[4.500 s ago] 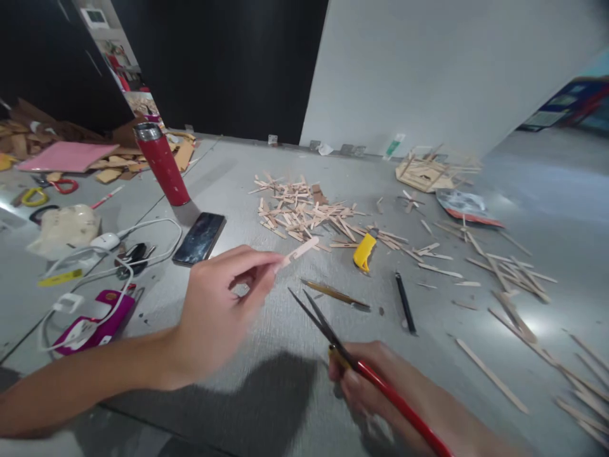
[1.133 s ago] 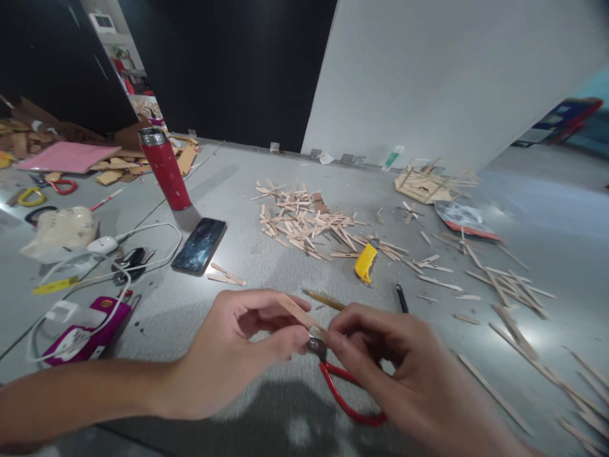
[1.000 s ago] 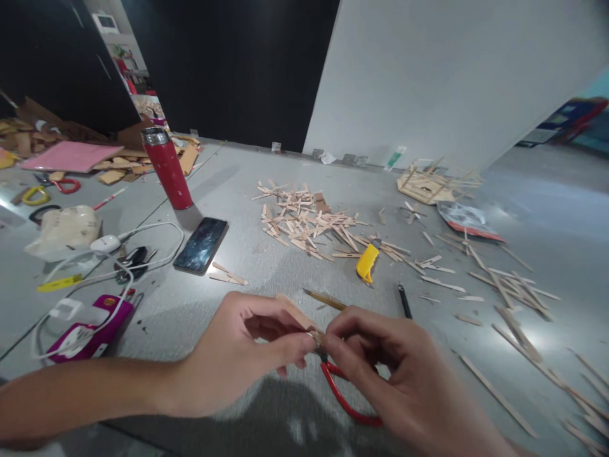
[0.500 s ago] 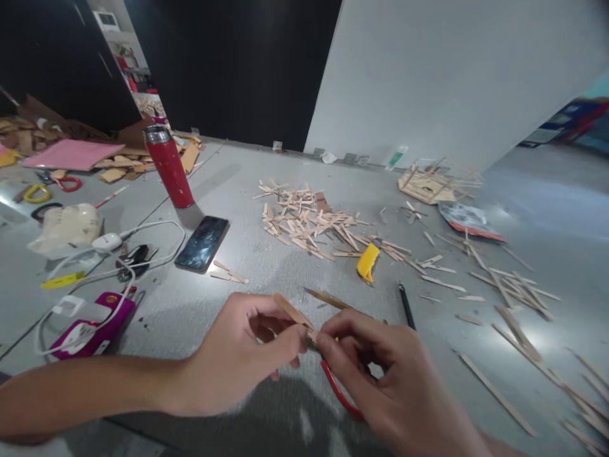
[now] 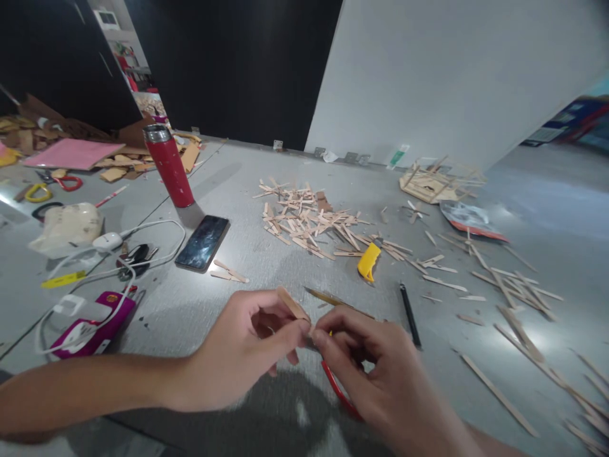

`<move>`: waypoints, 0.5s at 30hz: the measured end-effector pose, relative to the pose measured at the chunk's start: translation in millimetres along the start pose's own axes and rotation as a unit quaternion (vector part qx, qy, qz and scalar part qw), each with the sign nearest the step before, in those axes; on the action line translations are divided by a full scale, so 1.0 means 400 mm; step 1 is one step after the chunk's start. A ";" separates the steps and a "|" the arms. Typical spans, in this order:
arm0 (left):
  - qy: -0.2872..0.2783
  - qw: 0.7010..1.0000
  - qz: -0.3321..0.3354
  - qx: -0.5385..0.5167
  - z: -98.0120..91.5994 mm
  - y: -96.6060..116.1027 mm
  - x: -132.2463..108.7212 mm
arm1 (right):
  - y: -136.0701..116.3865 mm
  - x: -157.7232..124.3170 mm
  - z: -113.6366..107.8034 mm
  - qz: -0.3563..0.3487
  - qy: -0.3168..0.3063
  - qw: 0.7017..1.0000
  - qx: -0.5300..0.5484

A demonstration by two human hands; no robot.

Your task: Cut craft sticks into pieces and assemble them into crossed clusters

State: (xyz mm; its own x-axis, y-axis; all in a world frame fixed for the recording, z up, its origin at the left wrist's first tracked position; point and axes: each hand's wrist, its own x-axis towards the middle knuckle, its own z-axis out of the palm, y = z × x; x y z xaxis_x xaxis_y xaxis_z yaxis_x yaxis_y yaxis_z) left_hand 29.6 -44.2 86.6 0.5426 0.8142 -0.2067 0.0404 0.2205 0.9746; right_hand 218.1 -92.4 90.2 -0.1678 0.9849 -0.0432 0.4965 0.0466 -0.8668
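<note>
Near edge of the counter (image 5: 238,209), centre: your left hand (image 5: 250,349) has the wooden stick (image 5: 291,303) pinched between thumb and index finger, upper end angled up and left. Your right hand (image 5: 380,368) has thumb and index tips together on what looks like the stick's lower end; exact contact hidden. Scissors (image 5: 339,390) sit under that palm, red handle showing. Can't tell if your other right fingers hold them.

Change: 4.5 s ago the blades were out in front, well apart from the stick. Now both hands meet at it, and it's a bit steeper than half a second back. My read: this is fingertip work on the stick, blades idle. Also new: two short pieces (image 5: 230,271) just right of the phone (image 5: 203,243).

Beyond your fingers: tweezers-like tool (image 5: 328,298), black pen (image 5: 410,316) to its right, yellow cutter (image 5: 368,261) behind. Then the stick pile (image 5: 304,222), mid-counter. Toward the back edge: red bottle (image 5: 170,168) on the left, stick frame (image 5: 423,187) on the right.
</note>
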 end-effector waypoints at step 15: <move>0.038 0.998 0.008 -0.054 0.004 0.003 0.024 | -0.003 -0.062 0.020 -0.035 -0.093 0.978 0.186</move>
State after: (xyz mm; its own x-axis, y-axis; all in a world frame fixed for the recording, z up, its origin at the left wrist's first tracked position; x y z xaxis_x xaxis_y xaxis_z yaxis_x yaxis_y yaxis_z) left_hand 36.1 -37.1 85.9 0.4772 0.8555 -0.2012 -0.0614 0.2609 0.9634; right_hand 214.6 -118.2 88.4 -0.3593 0.9325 -0.0375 0.1401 0.0142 -0.9900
